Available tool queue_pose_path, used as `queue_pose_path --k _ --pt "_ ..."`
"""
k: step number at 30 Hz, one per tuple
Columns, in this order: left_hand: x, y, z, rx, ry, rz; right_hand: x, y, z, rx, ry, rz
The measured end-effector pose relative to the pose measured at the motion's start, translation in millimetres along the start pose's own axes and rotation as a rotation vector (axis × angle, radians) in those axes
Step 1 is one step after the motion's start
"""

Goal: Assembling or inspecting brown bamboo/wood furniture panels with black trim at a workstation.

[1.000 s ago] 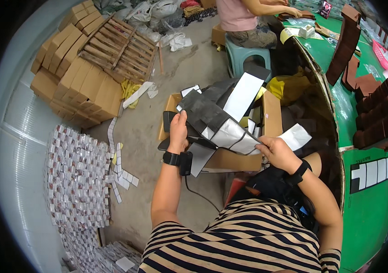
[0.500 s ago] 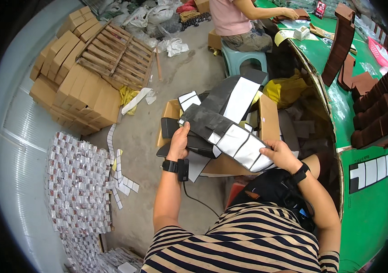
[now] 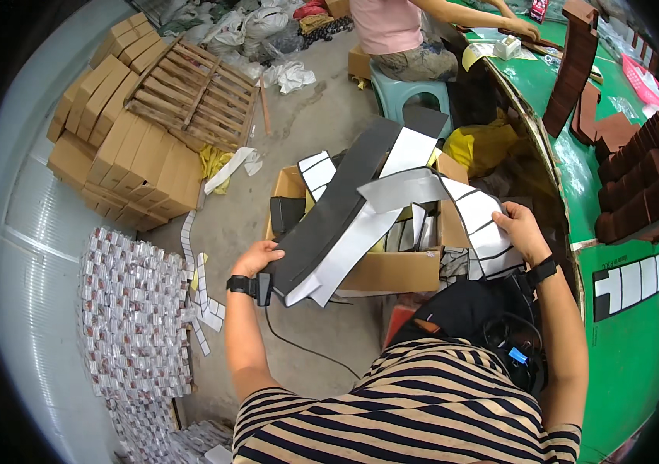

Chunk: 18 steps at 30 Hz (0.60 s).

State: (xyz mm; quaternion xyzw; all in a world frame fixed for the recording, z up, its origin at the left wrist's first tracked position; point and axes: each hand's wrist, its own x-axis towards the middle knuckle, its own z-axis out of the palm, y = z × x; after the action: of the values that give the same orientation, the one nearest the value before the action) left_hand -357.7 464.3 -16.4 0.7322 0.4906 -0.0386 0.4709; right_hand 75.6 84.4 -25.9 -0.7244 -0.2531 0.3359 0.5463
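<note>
My left hand (image 3: 258, 257) is closed on the near end of a long black sheet (image 3: 341, 185), which slants up and away over the box. Its white underside (image 3: 353, 247) shows along the right edge. My right hand (image 3: 521, 230) pinches the right edge of a curved white strip (image 3: 478, 220) divided by black lines. A grey flap (image 3: 403, 189) runs from this strip across the black sheet; whether the two pieces are joined there, I cannot tell. Below them stands an open cardboard box (image 3: 395, 272) holding more black and white pieces.
A green table (image 3: 631, 363) on the right bears stacked brown pieces (image 3: 643, 197) and another panelled strip (image 3: 639, 284). A co-worker sits on a blue-green stool (image 3: 411, 93). Cartons (image 3: 144, 162), a wooden pallet (image 3: 194, 93) and wrapped bundles (image 3: 132, 309) stand left.
My hands have moved apart, the left one leftward and down, the right one rightward and up. The panelled strip now spreads away from the black sheet. The co-worker's hand has shifted right.
</note>
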Motion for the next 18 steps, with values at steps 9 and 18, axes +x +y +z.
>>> queue_pose_path --k 9,18 --pt "-11 66 -23 0.780 0.170 -0.239 -1 11 -11 -0.120 0.093 0.009" --pt "60 153 108 0.805 0.310 0.007 -31 -7 4 -0.178 0.088 -0.268"
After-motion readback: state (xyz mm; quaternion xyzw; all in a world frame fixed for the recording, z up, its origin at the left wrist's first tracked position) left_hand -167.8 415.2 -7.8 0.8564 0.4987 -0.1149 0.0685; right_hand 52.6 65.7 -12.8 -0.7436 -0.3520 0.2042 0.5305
